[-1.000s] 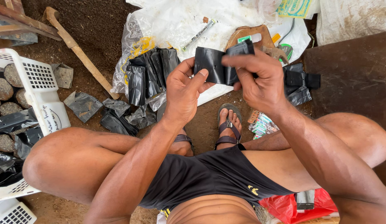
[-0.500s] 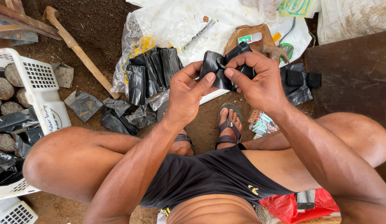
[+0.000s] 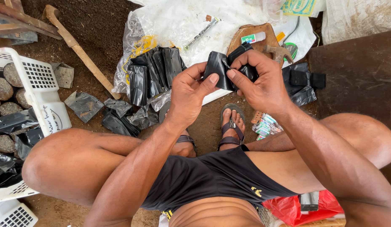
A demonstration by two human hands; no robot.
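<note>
Both my hands hold one small black plastic bag [image 3: 222, 67] above my feet. My left hand [image 3: 189, 90] pinches its left edge with thumb and fingers. My right hand [image 3: 258, 80] grips the right side, with part of the bag crumpled under the fingers. A stack of similar black bags [image 3: 151, 73] lies on clear plastic sheeting [image 3: 178, 21] just left of my hands. More black bags [image 3: 302, 84] lie to the right.
A white plastic crate [image 3: 39, 90] with soil-filled bags stands at the left. A wooden handle [image 3: 79, 52] lies on the dirt. Loose black bags [image 3: 115, 115] are scattered near my left knee. A dark board [image 3: 359, 71] is at the right, a red bag [image 3: 296, 208] under my right thigh.
The flat bag has been folded and bunched between my hands. My fingers have moved closer together on it.
</note>
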